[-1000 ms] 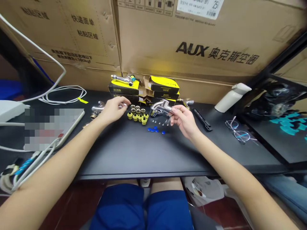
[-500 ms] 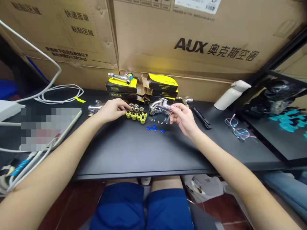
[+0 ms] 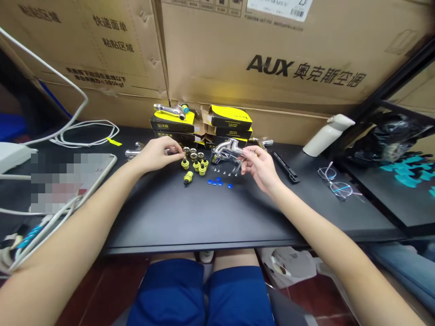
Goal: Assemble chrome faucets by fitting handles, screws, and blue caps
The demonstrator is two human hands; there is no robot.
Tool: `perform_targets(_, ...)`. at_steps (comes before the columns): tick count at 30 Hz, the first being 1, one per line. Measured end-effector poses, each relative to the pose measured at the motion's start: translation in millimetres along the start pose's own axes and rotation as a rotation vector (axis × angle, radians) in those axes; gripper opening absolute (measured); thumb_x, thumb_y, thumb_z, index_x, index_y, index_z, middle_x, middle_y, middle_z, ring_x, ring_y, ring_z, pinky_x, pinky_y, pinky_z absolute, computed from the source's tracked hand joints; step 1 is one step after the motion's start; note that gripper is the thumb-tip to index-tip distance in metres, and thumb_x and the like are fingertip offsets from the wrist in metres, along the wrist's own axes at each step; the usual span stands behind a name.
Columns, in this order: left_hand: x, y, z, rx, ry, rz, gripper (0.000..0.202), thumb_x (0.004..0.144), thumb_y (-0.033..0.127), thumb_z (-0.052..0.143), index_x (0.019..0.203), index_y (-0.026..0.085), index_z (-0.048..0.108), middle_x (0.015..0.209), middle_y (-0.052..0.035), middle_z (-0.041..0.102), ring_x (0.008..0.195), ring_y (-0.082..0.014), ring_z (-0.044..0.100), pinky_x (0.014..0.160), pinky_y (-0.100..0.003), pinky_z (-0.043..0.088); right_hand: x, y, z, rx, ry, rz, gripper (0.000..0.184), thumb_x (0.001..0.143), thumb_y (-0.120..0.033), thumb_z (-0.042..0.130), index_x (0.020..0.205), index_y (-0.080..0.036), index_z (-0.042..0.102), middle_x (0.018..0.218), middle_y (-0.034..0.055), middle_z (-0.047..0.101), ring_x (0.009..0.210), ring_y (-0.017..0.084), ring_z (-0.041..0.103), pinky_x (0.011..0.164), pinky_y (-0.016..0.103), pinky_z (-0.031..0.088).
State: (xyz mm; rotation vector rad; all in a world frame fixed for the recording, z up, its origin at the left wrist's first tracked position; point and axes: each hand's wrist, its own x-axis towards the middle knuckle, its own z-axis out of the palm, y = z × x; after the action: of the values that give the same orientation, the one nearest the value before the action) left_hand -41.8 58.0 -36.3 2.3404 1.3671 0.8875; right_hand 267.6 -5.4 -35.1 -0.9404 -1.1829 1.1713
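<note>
My left hand [image 3: 158, 153] is closed in a pinch at the left edge of a cluster of yellow-and-brass fittings [image 3: 199, 164] on the black table [image 3: 190, 213]; it seems to grip one of them. A single yellow fitting [image 3: 188, 177] lies apart, nearer to me. My right hand [image 3: 261, 168] holds a chrome tap [image 3: 227, 151] by its right end, just above the table. Below the tap lie a row of small screws [image 3: 224, 172] and several blue caps [image 3: 219, 182].
Yellow-and-black boxes [image 3: 231, 121] stand at the back, one with a tap [image 3: 170, 110] on top. Another chrome tap [image 3: 133, 152] lies behind my left hand. A black tool [image 3: 287, 167], glasses [image 3: 335, 183], a white bottle [image 3: 328, 133], white cables [image 3: 88, 133] and big cardboard cartons [image 3: 272, 54] surround them.
One yellow fitting has left the cluster and now lies apart, closer to me. My left hand shifted slightly at the cluster. My right hand keeps the tap almost still.
</note>
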Motion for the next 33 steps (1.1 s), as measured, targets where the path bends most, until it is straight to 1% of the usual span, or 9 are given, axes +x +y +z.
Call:
perform_targets(3, -1.6, 9.3, -6.3, -0.086, 0.076, -0.1, 0.03, 0.076, 0.046, 0.067, 0.085, 0.018, 0.07, 0.091, -0.007, 0.071, 0.086, -0.0222, 0.067, 0.074, -0.034, 0.053, 0.0, 0.0, 0.1, 0.002, 0.003, 0.004, 0.031, 0.073, -0.041, 0.078, 0.087, -0.02, 0.06, 0.075, -0.0004, 0.068, 0.049, 0.008, 0.057, 0.046, 0.022, 0.051)
perform_targets(6, -2.7, 21.1, -7.5, -0.273, 0.155, -0.11, 0.025, 0.076, 0.04, 0.069, 0.084, 0.017, 0.064, 0.101, -0.0089, 0.072, 0.095, -0.0232, 0.068, 0.084, -0.038, 0.055, -0.7, -0.1, 0.7, -0.012, -0.002, 0.007, 0.03, 0.074, -0.041, 0.077, 0.086, -0.02, 0.059, 0.076, -0.0003, 0.069, 0.048, 0.008, 0.057, 0.046, 0.023, 0.05)
perform_targets(9, -4.1, 35.7, -3.6, -0.466, 0.176, -0.1, 0.026, 0.075, 0.038, 0.072, 0.081, 0.017, 0.058, 0.092, -0.0074, 0.072, 0.092, -0.0231, 0.07, 0.083, -0.039, 0.057, -1.8, -0.7, 1.7, -0.013, -0.003, 0.015, 0.03, 0.074, -0.041, 0.077, 0.086, -0.02, 0.059, 0.076, -0.0008, 0.068, 0.048, 0.008, 0.057, 0.047, 0.023, 0.05)
perform_targets(12, -7.9, 53.2, 3.0, -0.595, 0.132, -0.097, 0.03, 0.076, 0.041, 0.072, 0.085, 0.017, 0.056, 0.086, -0.0056, 0.07, 0.085, -0.0225, 0.072, 0.069, -0.033, 0.058, -3.3, -1.2, 3.3, 0.001, -0.017, 0.038, 0.034, 0.071, -0.042, 0.079, 0.087, -0.02, 0.059, 0.076, -0.0003, 0.069, 0.05, 0.007, 0.058, 0.047, 0.021, 0.049)
perform_targets(17, -17.1, 74.8, 18.4, -0.699, -0.033, -0.11, 0.038, 0.073, 0.042, 0.077, 0.091, 0.018, 0.054, 0.088, -0.0038, 0.066, 0.08, -0.0226, 0.072, 0.055, -0.027, 0.058, -7.2, -0.8, 8.4, 0.017, -0.103, 0.109, 0.038, 0.064, -0.037, 0.085, 0.084, -0.018, 0.059, 0.081, 0.0026, 0.072, 0.06, 0.009, 0.063, 0.049, 0.019, 0.051)
perform_targets(21, -20.7, 80.4, 27.3, -0.736, -0.082, -0.124, 0.043, 0.069, 0.039, 0.08, 0.095, 0.018, 0.052, 0.087, -0.0032, 0.064, 0.073, -0.021, 0.072, 0.051, -0.027, 0.058, -8.2, -0.6, 10.2, 0.015, -0.173, 0.133, 0.038, 0.065, -0.037, 0.085, 0.083, -0.017, 0.058, 0.08, 0.0021, 0.073, 0.059, 0.01, 0.063, 0.049, 0.02, 0.052)
perform_targets(26, -20.0, 80.2, 28.7, -0.739, -0.064, -0.148, 0.046, 0.068, 0.038, 0.081, 0.098, 0.019, 0.052, 0.079, -0.0017, 0.066, 0.069, -0.0198, 0.071, 0.05, -0.027, 0.057, -8.0, -1.4, 8.8, -0.006, -0.192, 0.127, 0.037, 0.066, -0.038, 0.084, 0.087, -0.018, 0.06, 0.08, 0.0018, 0.072, 0.058, 0.009, 0.062, 0.05, 0.021, 0.053)
perform_targets(30, -19.2, 77.8, 29.4, -0.704, -0.058, -0.156, 0.045, 0.067, 0.038, 0.083, 0.097, 0.017, 0.057, 0.081, -0.0052, 0.07, 0.069, -0.0201, 0.071, 0.049, -0.025, 0.055, -9.4, -0.4, 9.8, -0.045, -0.238, 0.106, 0.036, 0.069, -0.039, 0.082, 0.094, -0.018, 0.066, 0.08, 0.0014, 0.071, 0.055, 0.009, 0.059, 0.05, 0.023, 0.055)
perform_targets(33, -19.0, 75.8, 31.8, -0.693, -0.038, -0.152, 0.044, 0.065, 0.038, 0.084, 0.096, 0.015, 0.062, 0.082, -0.0075, 0.071, 0.071, -0.0204, 0.07, 0.049, -0.025, 0.054, -9.4, -0.5, 9.4, -0.066, -0.227, 0.101, 0.035, 0.071, -0.039, 0.08, 0.097, -0.018, 0.068, 0.079, 0.0014, 0.072, 0.052, 0.008, 0.057, 0.05, 0.025, 0.055)
